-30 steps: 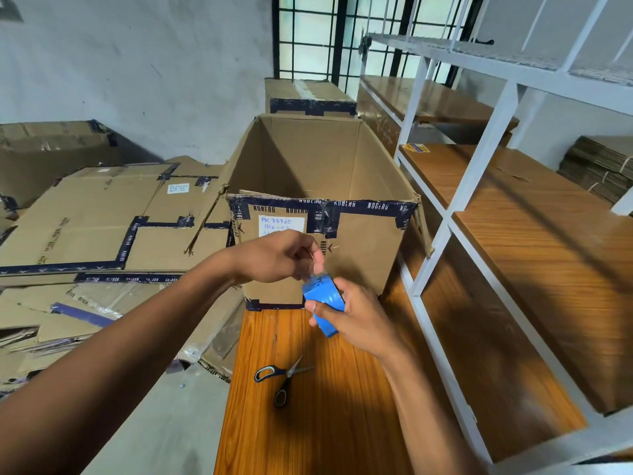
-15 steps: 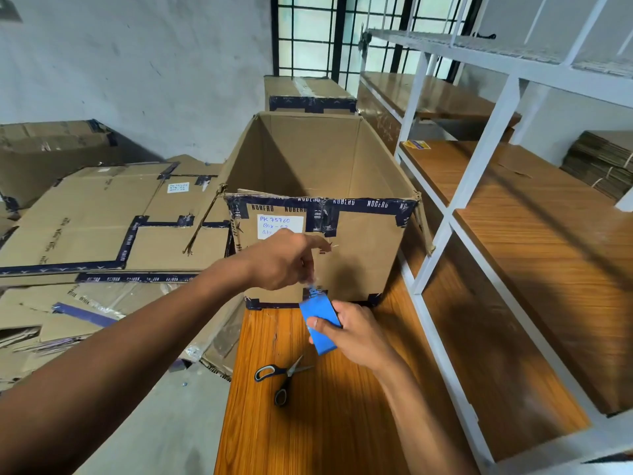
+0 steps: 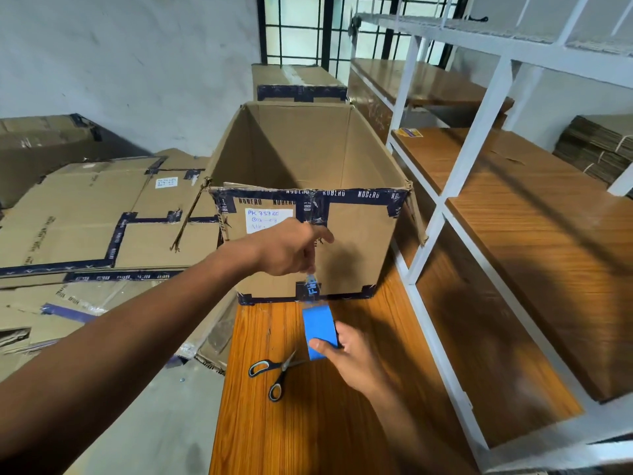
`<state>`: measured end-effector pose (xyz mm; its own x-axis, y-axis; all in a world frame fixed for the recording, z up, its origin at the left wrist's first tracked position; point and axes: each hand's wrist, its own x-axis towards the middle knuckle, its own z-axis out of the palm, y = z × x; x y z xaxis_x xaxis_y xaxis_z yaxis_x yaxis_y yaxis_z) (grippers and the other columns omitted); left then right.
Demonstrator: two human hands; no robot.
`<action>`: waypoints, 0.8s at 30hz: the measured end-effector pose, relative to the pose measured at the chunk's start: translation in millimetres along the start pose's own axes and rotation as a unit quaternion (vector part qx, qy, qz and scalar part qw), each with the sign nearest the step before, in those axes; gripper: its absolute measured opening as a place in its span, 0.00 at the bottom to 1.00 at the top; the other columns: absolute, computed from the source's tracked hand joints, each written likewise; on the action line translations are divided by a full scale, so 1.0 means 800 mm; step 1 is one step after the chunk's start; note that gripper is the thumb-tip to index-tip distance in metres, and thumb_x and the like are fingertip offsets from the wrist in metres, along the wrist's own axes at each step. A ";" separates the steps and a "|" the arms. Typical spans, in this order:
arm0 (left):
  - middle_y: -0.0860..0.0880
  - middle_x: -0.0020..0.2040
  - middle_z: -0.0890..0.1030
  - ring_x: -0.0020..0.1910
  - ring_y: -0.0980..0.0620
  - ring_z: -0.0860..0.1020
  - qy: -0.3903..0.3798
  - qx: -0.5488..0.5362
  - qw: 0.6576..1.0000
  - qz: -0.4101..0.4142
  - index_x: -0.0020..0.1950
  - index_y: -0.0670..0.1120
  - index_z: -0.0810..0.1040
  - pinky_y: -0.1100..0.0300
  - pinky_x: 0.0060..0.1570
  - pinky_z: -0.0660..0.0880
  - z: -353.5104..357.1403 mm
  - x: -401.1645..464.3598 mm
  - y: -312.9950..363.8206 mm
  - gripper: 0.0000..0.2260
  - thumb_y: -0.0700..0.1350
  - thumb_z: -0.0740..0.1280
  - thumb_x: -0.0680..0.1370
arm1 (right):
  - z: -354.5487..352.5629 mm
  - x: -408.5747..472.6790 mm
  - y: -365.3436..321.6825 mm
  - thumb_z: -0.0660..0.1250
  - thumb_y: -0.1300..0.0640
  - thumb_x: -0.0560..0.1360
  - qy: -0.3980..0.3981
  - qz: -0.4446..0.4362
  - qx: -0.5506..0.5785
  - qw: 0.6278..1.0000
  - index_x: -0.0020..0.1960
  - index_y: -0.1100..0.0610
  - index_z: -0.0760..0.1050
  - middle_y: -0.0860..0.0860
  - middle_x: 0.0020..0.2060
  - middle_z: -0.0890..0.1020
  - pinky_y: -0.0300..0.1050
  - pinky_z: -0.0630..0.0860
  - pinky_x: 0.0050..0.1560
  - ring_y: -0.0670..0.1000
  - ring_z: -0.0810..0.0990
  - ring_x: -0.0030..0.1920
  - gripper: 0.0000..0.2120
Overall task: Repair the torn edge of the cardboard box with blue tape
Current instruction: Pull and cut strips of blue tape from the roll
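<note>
An open cardboard box (image 3: 356,241) stands on the wooden table (image 3: 308,423), its front rim bound with dark printed tape. My right hand (image 3: 346,354) grips a roll of blue tape (image 3: 320,332) just in front of the box's base. My left hand (image 3: 291,248) pinches the free end of the tape strip (image 3: 311,286), stretched up from the roll against the box's front face. The torn rim corners show at the left (image 3: 207,183) and right (image 3: 409,186).
Black-handled scissors (image 3: 274,375) lie on the table left of the roll. Flattened cartons (image 3: 85,217) pile up on the left. A white-framed rack with wooden shelves (image 3: 513,234) runs along the right. Another taped box (image 3: 298,84) stands behind.
My right hand has drawn the roll down and toward me, away from my left hand, which stays by the box front. A short strip of tape now stretches between them.
</note>
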<state>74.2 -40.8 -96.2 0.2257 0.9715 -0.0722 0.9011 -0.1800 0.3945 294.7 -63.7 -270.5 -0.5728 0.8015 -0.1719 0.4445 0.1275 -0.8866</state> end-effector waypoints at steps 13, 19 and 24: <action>0.49 0.47 0.85 0.46 0.51 0.83 -0.055 0.032 0.997 0.036 0.82 0.46 0.65 0.58 0.52 0.79 0.052 0.052 0.007 0.33 0.31 0.70 0.79 | 0.011 0.012 0.056 0.69 0.40 0.80 0.033 0.101 0.010 0.994 0.65 0.52 0.73 0.47 0.57 0.82 0.40 0.82 0.54 0.42 0.82 0.52 0.20; 0.51 0.47 0.83 0.47 0.51 0.83 -0.054 0.037 0.997 0.039 0.83 0.48 0.63 0.55 0.52 0.81 0.080 0.063 0.003 0.33 0.33 0.69 0.81 | 0.014 0.012 0.077 0.69 0.40 0.80 0.040 0.131 0.018 0.990 0.68 0.52 0.74 0.47 0.58 0.82 0.39 0.81 0.53 0.47 0.83 0.58 0.22; 0.53 0.45 0.82 0.44 0.53 0.82 -0.055 0.042 0.997 0.042 0.82 0.50 0.66 0.53 0.51 0.83 0.096 0.069 0.001 0.31 0.33 0.68 0.81 | 0.012 0.014 0.087 0.69 0.36 0.78 0.041 0.142 0.025 0.989 0.66 0.52 0.77 0.48 0.55 0.84 0.39 0.82 0.49 0.45 0.84 0.54 0.25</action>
<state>115.6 1.2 -170.1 0.3360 0.9308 -0.1436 0.9041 -0.2760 0.3263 312.6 -51.4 -338.5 -0.3716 0.8458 -0.3828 0.5435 -0.1361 -0.8283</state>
